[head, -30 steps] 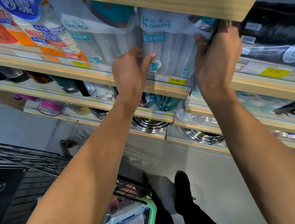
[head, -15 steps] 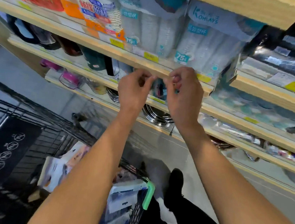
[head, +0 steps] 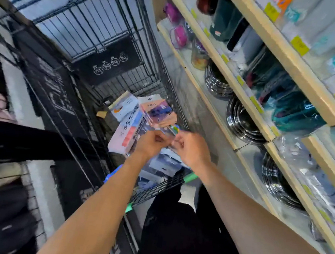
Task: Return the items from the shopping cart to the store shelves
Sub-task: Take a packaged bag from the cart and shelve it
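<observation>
I am looking down over both bare arms, and the whole view is smeared with motion. At nine o'clock a black wire shopping cart (head: 101, 42) is filling the left half of my view, its dark panel with white round symbols (head: 109, 63) facing me at about eleven o'clock. Inside the basket, near centre, a pale pink and white packet printed with dark characters (head: 125, 130) is lying tilted, and just beyond it at twelve o'clock a peach-coloured card pack with a dark blue window (head: 158, 112) is resting against it.

My left hand (head: 152, 143) is hovering over the basket just right of the pink packet, fingers curled in narrow. My right hand (head: 189, 148) is sitting just beside it at three o'clock, also curled. Between the two, a small clear packet with a bright multicoloured edge (head: 173, 128) is showing at their fingertips; the blur is too heavy for me to tell which hand is gripping it, or whether either is.

Further right, from one to four o'clock, light wooden store shelves (head: 255, 103) are running diagonally, carrying yellow price tags, with stacked shiny steel bowls (head: 240, 120) on the lower level and teal wrapped items (head: 295, 114) above them.
</observation>
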`<state>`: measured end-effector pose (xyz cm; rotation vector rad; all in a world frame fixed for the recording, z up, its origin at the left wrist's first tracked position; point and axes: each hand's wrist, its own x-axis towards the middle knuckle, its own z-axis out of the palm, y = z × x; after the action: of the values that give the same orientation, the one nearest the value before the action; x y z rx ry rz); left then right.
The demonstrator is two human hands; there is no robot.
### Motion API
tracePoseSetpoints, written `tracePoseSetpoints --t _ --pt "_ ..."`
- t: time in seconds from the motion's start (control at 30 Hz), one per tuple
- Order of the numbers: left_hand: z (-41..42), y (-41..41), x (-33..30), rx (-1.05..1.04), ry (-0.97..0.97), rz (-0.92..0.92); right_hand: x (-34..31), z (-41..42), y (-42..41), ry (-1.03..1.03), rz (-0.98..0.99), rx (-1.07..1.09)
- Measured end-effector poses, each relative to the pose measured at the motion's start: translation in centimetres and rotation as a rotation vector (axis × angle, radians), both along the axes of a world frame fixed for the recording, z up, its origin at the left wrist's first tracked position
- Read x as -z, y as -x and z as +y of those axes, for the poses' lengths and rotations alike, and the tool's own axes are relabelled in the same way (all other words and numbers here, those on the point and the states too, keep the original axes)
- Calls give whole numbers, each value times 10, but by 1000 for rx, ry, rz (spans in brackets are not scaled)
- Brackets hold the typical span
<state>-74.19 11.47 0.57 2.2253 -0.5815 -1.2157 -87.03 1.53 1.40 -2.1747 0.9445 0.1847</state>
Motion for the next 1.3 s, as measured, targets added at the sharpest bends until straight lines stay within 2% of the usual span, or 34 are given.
tracePoseSetpoints --t 0.07,0.13,0.23,0.3,0.37,0.47,0.53,0.63,0.77,1.0,1.3 --pt "31 18 -1 -146 -7 -19 8 19 13 -13 138 -245" --pt "54 39 1 -234 -6 -147 17 35 30 -22 221 -380" --pt "82 77 -1 -326 26 -356 30 53 56 15 269 -474" --pt "92 96 0 -392 6 -384 32 56 65 87 254 -500" --pt "107 115 8 -424 -148 -329 32 58 70 122 239 -525" --pt "134 146 19 -223 -354 -263 31 60 71 133 252 -532" --pt "144 158 22 -149 -315 -305 33 60 72 155 260 -536" --pt "145 167 21 -145 -314 -297 38 62 86 226 252 -567" --pt "146 183 23 -129 -426 -294 41 70 114 276 227 -568" --pt "177 240 38 -120 -497 -336 55 98 184 172 179 -452" --pt "220 356 28 -37 -538 -318 43 141 293 143 319 -530"
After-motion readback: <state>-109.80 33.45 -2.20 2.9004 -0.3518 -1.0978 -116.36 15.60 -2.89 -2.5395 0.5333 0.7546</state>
